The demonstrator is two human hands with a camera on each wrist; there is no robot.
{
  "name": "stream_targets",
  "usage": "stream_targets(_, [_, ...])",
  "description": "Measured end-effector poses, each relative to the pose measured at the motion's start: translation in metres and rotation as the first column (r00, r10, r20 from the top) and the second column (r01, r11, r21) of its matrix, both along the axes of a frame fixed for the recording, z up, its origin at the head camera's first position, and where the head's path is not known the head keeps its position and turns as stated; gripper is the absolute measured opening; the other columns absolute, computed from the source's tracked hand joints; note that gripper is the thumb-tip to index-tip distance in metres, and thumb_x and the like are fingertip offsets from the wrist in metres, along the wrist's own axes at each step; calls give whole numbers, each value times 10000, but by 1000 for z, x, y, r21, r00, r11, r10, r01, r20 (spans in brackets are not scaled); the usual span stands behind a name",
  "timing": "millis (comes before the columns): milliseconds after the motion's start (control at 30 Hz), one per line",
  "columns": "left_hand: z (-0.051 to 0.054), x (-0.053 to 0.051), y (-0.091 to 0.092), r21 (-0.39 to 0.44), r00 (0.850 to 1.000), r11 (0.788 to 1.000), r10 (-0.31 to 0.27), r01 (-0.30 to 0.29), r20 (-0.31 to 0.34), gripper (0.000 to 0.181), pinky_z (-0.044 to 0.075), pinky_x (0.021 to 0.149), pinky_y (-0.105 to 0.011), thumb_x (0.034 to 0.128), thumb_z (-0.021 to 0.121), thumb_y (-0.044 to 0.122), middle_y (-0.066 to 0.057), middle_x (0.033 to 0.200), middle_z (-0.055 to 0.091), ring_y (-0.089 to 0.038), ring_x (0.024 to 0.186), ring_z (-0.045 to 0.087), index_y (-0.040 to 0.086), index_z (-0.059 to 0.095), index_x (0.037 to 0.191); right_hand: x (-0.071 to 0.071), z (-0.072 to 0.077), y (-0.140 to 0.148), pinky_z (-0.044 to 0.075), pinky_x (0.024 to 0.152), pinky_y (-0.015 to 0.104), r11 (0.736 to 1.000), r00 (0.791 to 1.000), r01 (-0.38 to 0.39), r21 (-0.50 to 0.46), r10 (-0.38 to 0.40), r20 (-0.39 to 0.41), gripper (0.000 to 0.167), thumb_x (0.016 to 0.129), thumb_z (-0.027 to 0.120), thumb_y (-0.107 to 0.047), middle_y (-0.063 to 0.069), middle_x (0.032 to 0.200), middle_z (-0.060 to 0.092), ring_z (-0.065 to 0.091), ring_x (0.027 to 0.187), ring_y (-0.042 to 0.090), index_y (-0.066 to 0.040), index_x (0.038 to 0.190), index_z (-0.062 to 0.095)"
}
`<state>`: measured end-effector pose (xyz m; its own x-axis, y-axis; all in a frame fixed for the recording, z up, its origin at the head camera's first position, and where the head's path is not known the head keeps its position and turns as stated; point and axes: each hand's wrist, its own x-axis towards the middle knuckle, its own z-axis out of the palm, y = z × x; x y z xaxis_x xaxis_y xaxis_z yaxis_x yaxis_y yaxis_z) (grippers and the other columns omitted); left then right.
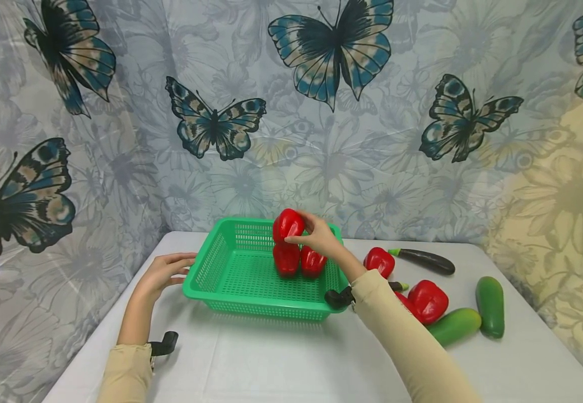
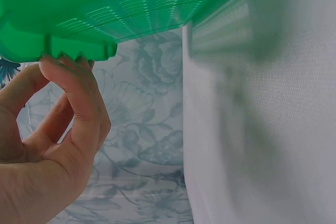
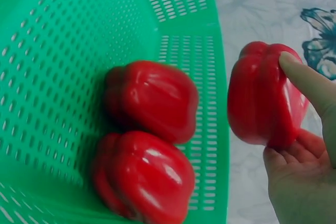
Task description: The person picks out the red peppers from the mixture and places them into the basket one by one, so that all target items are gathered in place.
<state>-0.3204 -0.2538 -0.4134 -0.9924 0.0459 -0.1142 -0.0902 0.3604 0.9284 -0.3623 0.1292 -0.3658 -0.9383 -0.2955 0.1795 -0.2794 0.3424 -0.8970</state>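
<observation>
I see the right hand (image 1: 317, 238), half-closed, pinching the raised red pepper (image 1: 288, 224) at the basket's (image 1: 266, 303) 1 o'clock; left hand (image 1: 166, 271), fingers loosely extended, touches the rim at 9. Slick skin could slip the pinch; a knock could roll the lower peppers (image 1: 286, 261). Pepper glossy, lobed, blocky; basket perforated green plastic, rectangular

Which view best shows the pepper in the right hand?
The right wrist view: there the pepper appears large, with most of its surface showing past the right hand. The head view shows it smaller and partly covered by that hand. The left wrist view misses it, showing the basket and left hand instead.
</observation>
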Motion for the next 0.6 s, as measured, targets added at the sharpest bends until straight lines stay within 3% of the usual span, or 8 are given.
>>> stream_targets(600, [0, 0, -2, 4, 1000, 1000, -7, 7, -7, 580, 575, 850, -309, 960, 622, 363, 35, 1126, 634, -65, 879, 626, -2, 510, 1398, -12, -11, -30, 393, 1136, 465, 999, 999, 33, 30, -32, -27, 806, 835, 782, -182, 132, 1531, 399, 371, 1438, 313, -74, 1504, 347])
